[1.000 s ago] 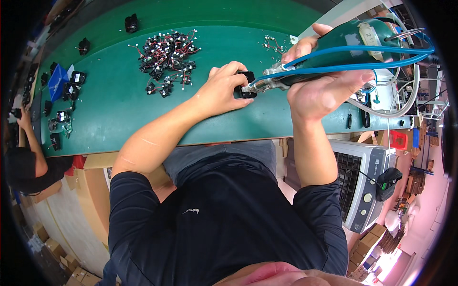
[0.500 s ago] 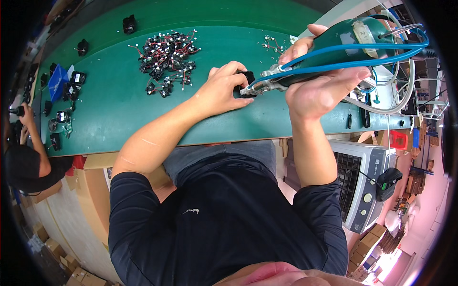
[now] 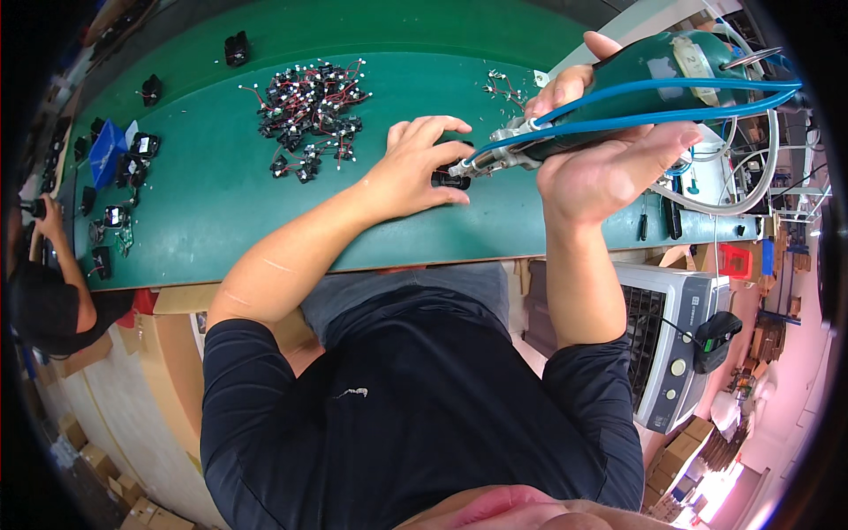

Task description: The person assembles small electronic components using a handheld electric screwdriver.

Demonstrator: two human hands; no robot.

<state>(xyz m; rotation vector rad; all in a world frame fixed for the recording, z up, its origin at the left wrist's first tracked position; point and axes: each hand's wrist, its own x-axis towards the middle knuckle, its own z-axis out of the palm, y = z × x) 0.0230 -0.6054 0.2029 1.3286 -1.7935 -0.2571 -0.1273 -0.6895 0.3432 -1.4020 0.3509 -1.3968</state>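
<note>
My left hand (image 3: pixel 408 172) rests on the green bench with its fingers and thumb curved round a small black part (image 3: pixel 452 182). The fingers partly cover this part, so its full shape is hidden. In my right hand (image 3: pixel 594 181) lies a bulky dark green hand tool (image 3: pixel 632 71), tilted, with a metal front end (image 3: pixel 503 155) pointing down and left. Its tip meets or nearly meets the black part between my left thumb and fingers. Two blue tubes (image 3: pixel 654 89) run along the tool's body.
A heap of small black parts with red wires (image 3: pixel 309 102) lies beyond my left hand. More black parts (image 3: pixel 134 163) stand by a blue bin (image 3: pixel 108 152) at the left, near another person's arm (image 3: pixel 66 243). A screwdriver (image 3: pixel 643 219) lies at the right front edge.
The green tool and my right hand have shifted slightly to the right. My left fingers have spread a little wider, and the black part sits differently between them.
</note>
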